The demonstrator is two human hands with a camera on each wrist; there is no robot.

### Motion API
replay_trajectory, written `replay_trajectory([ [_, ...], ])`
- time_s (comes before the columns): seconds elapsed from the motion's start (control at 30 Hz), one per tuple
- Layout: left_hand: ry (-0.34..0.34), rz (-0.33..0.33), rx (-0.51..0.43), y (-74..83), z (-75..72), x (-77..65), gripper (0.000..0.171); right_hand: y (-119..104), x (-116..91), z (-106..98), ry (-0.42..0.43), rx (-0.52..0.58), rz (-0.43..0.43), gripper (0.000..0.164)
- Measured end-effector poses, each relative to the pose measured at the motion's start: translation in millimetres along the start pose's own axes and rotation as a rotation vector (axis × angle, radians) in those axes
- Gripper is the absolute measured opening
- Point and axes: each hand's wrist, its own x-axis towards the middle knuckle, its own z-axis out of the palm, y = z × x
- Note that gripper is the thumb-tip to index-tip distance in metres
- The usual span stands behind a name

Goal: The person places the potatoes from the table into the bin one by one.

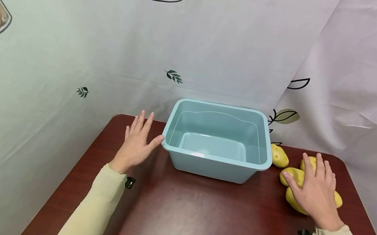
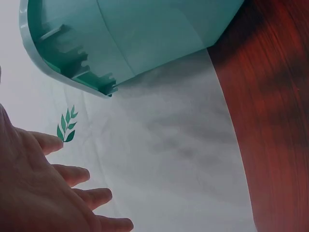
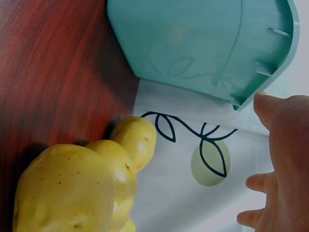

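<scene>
A light blue plastic basin (image 1: 214, 166) stands near the back of the table, and its inside shows no contents. To its left my left hand (image 1: 135, 144) is held with fingers spread, the thumb close to the basin's rim; it holds nothing. Over on the right, my right hand (image 1: 318, 192) hovers above several yellow potatoes (image 1: 292, 177), fingers extended, and hides part of them. In the right wrist view a gap shows between this hand (image 3: 285, 159) and the potatoes (image 3: 67, 188). One potato (image 1: 279, 156) lies beside the basin's right wall.
The dark red wooden table (image 1: 183, 212) has rounded back corners. Behind it hangs a pale cloth (image 1: 226, 51) printed with leaves and plant jars. A small black device shows at each wrist, below the sleeves.
</scene>
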Motion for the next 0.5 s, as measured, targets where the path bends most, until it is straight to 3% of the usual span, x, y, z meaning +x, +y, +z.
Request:
replay_trajectory([
  [0.5,-0.022,0.049,-0.020,13.9,6.7,2.9,0.088,12,-15,-1,0.034,-0.017,-0.045,0.079],
])
